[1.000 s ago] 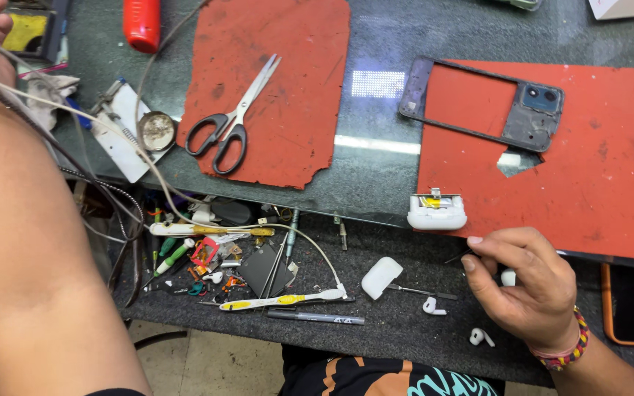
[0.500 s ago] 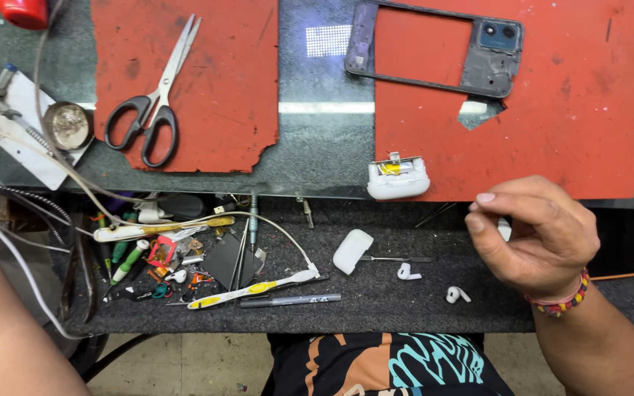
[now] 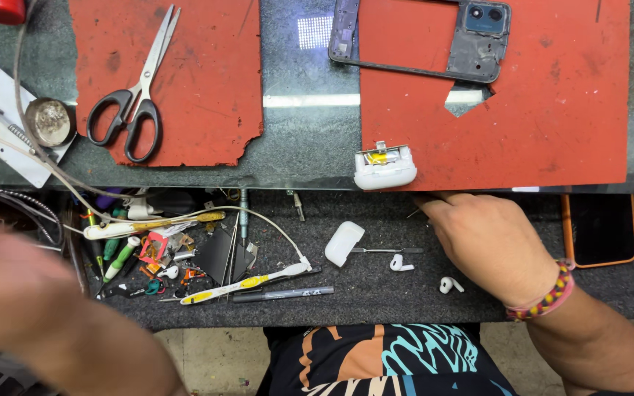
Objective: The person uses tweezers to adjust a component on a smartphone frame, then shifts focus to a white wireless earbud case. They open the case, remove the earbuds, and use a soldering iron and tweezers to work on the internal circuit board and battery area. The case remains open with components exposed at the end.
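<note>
My right hand (image 3: 489, 246) lies palm-down below the opened earbud case (image 3: 384, 167) — grip unreadable; a careless sweep could scatter the loose earbuds (image 3: 401, 262).

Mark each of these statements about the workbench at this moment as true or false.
1. The scissors lie on a red mat. True.
2. The right hand holds the scissors. False: it rests palm down on the dark tray, far from them.
3. Two white earbuds lie loose on the tray. True.
4. The opened white charging case sits on the floor. False: it sits at the bench edge, by the right-hand red mat.
5. The left hand is sharply in focus. False: it is blurred.
</note>
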A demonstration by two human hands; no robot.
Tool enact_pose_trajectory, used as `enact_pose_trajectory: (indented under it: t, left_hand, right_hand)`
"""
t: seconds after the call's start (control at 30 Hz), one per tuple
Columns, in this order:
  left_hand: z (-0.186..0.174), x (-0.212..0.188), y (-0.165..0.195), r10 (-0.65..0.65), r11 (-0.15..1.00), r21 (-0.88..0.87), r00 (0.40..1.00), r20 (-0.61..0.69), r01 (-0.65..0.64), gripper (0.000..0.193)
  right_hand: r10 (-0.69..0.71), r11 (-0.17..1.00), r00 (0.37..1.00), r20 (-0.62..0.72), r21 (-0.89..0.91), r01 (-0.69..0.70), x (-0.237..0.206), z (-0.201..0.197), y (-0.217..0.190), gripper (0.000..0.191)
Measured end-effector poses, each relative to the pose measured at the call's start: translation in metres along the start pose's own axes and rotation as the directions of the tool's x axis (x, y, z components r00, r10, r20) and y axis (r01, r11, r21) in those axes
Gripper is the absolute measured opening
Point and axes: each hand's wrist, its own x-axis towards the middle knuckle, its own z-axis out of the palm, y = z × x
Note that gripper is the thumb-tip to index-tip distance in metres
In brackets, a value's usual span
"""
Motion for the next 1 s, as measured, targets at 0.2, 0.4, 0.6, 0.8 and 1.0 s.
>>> enact_pose_trajectory:
  t: [0.2, 0.4, 0.6, 0.8, 1.0]
  left_hand:
    - [0.087, -0.038, 0.056, 0.103, 0.995, -0.053, 0.776, 0.622, -0.09, 0.05]
    - [0.141, -0.046, 0.065, 0.256, 0.957, -0.111, 0.605, 0.754, -0.268, 0.073]
    - [0.149, -0.064, 0.053, 0.244, 0.963, -0.102, 0.649, 0.721, -0.249, 0.065]
    - [0.147, -0.067, 0.051, 0.235, 0.966, -0.095, 0.668, 0.707, -0.24, 0.062]
    - [0.144, -0.07, 0.049, 0.259, 0.963, -0.133, 0.662, 0.703, -0.235, 0.053]
  right_hand:
    - [0.078, 0.986, 0.994, 0.073, -0.154, -0.066, 0.004, 0.013, 0.006, 0.023]
    - [-0.162, 0.985, 0.986, -0.042, 0.049, 0.164, 0.008, 0.007, 0.001, 0.016]
    - [-0.357, 0.795, 0.86, -0.364, 0.366, 0.484, 0.006, -0.006, -0.005, 0.021]
    - [-0.261, 0.9, 0.948, -0.179, 0.309, 0.307, 0.009, 0.001, -0.004, 0.019]
    - [-0.357, 0.689, 0.884, -0.3, 0.555, 0.467, -0.004, -0.011, 0.016, 0.021]
